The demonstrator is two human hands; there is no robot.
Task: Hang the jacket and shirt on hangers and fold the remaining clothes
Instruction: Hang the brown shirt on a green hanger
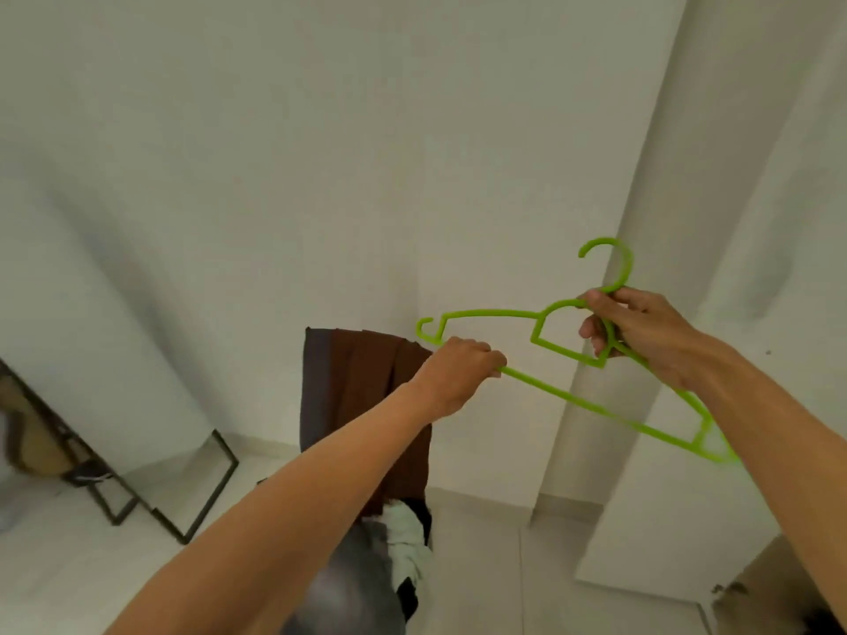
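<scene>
The green plastic hanger (573, 355) was held up in front of you, tilted so its hook pointed up and its bottom bar sloped down to your right. Both your forearms reached forward and upward, bare to the elbow. Your left hand (458, 373) was curled in a fist round the bottom bar near the hanger's left end, knuckles up. Your right hand (641, 336) pinched the neck just below the hook, thumb on top and fingers wrapped behind the inner triangle, with the hanger's right shoulder running down along your wrist. Below your left arm a brown garment (362, 387) hung over a chair back, and lower still grey and white clothes (398, 543) lay heaped. Beyond stood the pale wall (275, 176), with a black metal frame (201, 488) leaning at the left.
</scene>
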